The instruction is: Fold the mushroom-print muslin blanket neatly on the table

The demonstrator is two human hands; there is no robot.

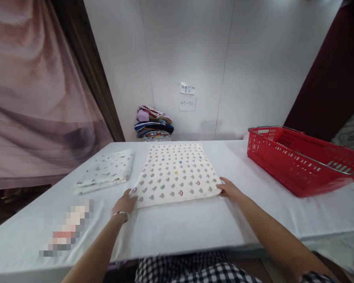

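A cream cloth printed with small grey, red, blue and yellow mushrooms [177, 173] lies flat on the table, folded into a rough square. My left hand [125, 203], with a bracelet at the wrist, is closed on its near left corner. At the near right corner, my right hand [229, 189] pinches the edge between thumb and fingers. The undersides of both grips are hidden. Left of the cloth rests a second folded white cloth with a sparse dark print [106, 171], apart from my hands.
A red plastic basket [286, 169] stands on the right of the white-covered table [188, 228]. Against the wall rises a stack of folded fabrics [153, 125]. A pixelated patch covers something at the front left. Paper labels [187, 103] hang on the wall.
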